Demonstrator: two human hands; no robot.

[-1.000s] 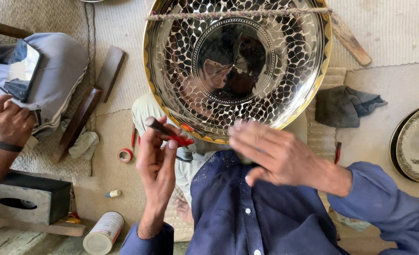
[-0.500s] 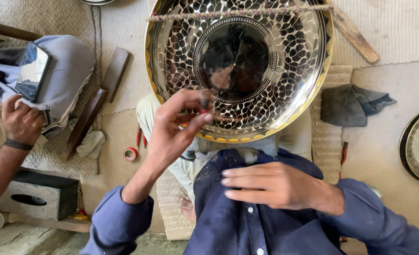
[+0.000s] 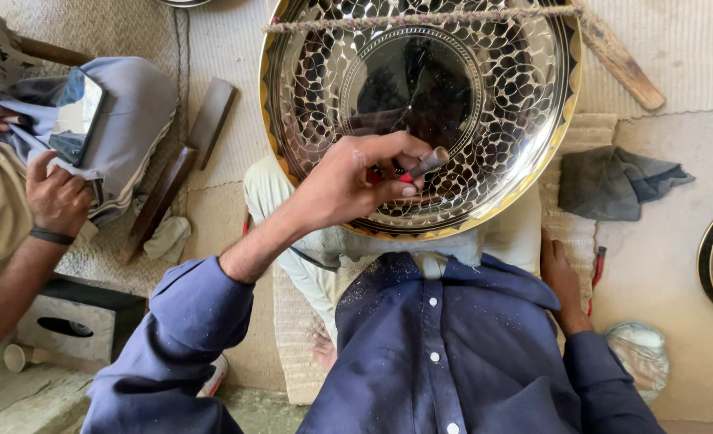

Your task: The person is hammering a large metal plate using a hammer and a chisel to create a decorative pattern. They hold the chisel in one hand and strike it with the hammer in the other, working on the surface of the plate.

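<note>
The left hand (image 3: 356, 181) pinches a red-handled engraving tool (image 3: 422, 165) against the engraved brass tray (image 3: 525, 145) on the lap — higher than half a second ago. The right hand (image 3: 561, 281), off the shirt now, lies flat, holding nothing, beside a grey cloth (image 3: 613, 181).

Head view, straight down, close.

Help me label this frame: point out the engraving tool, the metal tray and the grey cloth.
engraving tool (image 3: 427, 163), head view, on its metal shank.
metal tray (image 3: 533, 72), head view, on its patterned band.
grey cloth (image 3: 605, 185), head view, on its middle.
</note>
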